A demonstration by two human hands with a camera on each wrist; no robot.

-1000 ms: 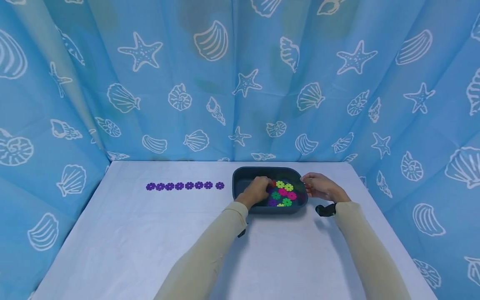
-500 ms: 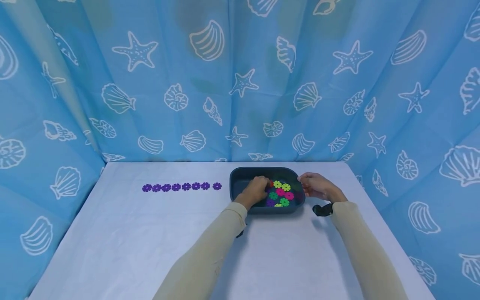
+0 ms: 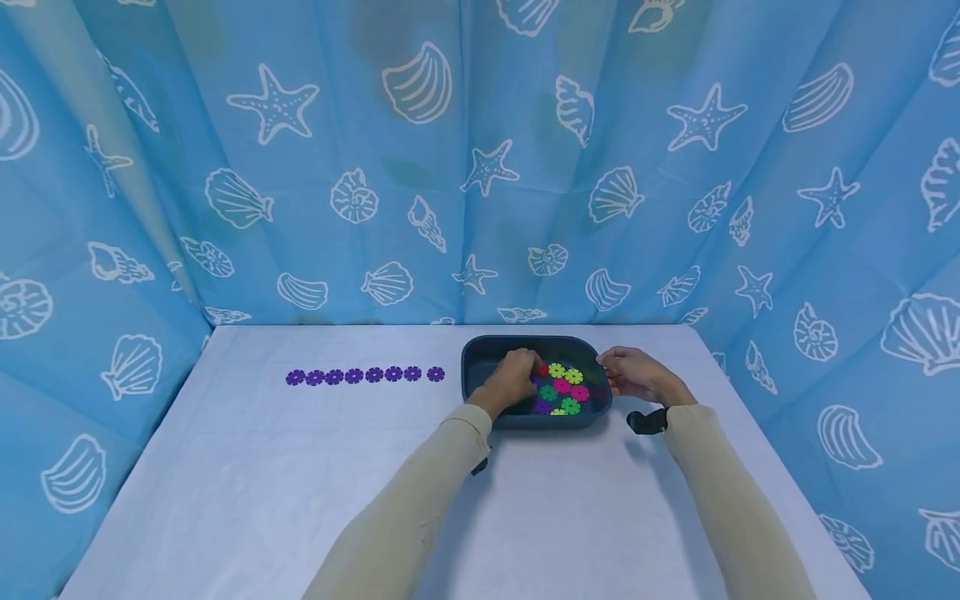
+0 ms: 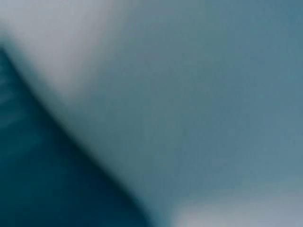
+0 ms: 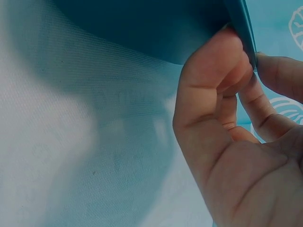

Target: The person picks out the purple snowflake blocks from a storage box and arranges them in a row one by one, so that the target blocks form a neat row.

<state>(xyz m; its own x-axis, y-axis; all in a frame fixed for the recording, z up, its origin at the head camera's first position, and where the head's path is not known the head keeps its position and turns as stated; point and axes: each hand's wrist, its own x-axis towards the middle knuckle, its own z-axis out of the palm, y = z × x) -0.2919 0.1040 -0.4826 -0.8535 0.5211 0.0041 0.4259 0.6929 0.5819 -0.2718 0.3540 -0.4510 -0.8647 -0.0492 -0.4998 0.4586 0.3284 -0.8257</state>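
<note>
A dark plastic tub stands at the back of the table. Lying in its right half are several snowflake-shaped discs in yellow, pink, green, purple and red. My left hand reaches into the tub over its front rim, fingers bent down beside the red and purple discs. Its fingertips are largely hidden, and I cannot tell whether they hold a disc. At the tub's right end, my right hand pinches the rim between thumb and fingers, as the right wrist view shows close up.
Left of the tub, several purple discs lie in a row, the rightmost set slightly apart. White cloth covers the table. A blue shell-patterned curtain hangs behind and at both sides. The left wrist view is blurred.
The head view has shifted slightly, so everything sits a little further left. Both hands stay about where they were at the tub, and the purple row is unchanged.
</note>
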